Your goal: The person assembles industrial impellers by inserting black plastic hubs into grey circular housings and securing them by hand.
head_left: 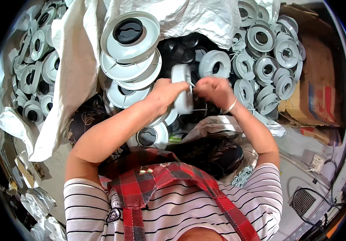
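Note:
My left hand [168, 93] grips a light grey plastic ring [182, 90], which stands on edge, blurred by motion. Close to its right side is my right hand [215, 91], fingers curled in; what they pinch, if anything, is hidden and smeared. Left of my hands rises a leaning stack of grey flanged discs, the top disc [151, 34] bearing a black round insert [128, 31] in its middle. Beyond my right hand a single grey ring [205, 66] lies on loose black round parts [180, 52]. Lower down, another grey disc with a dark centre [161, 134] rests by my lap.
White woven sacks [66, 60] hang around the work spot. Many grey discs with black centres [38, 44] fill the left side. At right, a heap of grey rings [261, 38] leans against a cardboard box [319, 76]. A black cable [321, 193] crosses the lower right.

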`<state>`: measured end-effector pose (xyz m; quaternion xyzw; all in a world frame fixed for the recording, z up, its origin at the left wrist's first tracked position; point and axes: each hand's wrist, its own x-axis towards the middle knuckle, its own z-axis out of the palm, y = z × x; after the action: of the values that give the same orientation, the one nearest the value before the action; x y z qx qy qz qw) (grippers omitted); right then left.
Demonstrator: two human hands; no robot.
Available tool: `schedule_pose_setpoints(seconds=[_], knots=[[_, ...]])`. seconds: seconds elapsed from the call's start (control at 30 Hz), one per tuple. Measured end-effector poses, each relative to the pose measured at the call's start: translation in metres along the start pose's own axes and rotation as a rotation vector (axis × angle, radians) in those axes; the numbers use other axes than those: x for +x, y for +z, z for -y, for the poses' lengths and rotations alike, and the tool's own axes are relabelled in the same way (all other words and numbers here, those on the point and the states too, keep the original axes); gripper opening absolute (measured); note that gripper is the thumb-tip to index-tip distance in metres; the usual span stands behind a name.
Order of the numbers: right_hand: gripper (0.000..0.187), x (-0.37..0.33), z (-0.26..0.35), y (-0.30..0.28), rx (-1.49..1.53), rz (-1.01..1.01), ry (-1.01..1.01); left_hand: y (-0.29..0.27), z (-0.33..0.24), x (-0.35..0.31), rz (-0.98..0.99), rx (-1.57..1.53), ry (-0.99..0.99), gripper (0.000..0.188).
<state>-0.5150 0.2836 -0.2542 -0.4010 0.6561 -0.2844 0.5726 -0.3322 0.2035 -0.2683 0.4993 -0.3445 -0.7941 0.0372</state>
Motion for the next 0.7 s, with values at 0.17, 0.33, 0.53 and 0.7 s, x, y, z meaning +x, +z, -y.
schedule_pose_setpoints(seconds=[0.17, 0.33, 0.53, 0.7], knots=[[0.022, 0.102, -0.028, -0.033, -0.636, -0.511, -0.328, -0.001, -0.013, -0.025, -0.141, 0.287, 0.422, 0.048], [0.032, 0.171, -0.042, -0.012, -1.016, -0.471, -0.068, -0.010, -0.026, -0.025, -0.136, 0.001, 0.498, 0.045], [0.041, 0.128, -0.038, -0.046, -0.932, -0.474, -0.288, -0.013, -0.025, -0.023, -0.123, 0.006, 0.507, 0.049], [0.039, 0.031, 0.022, -0.041, -0.113, -0.279, -0.083, -0.008, -0.026, -0.026, 0.119, -0.194, 0.445, 0.033]])
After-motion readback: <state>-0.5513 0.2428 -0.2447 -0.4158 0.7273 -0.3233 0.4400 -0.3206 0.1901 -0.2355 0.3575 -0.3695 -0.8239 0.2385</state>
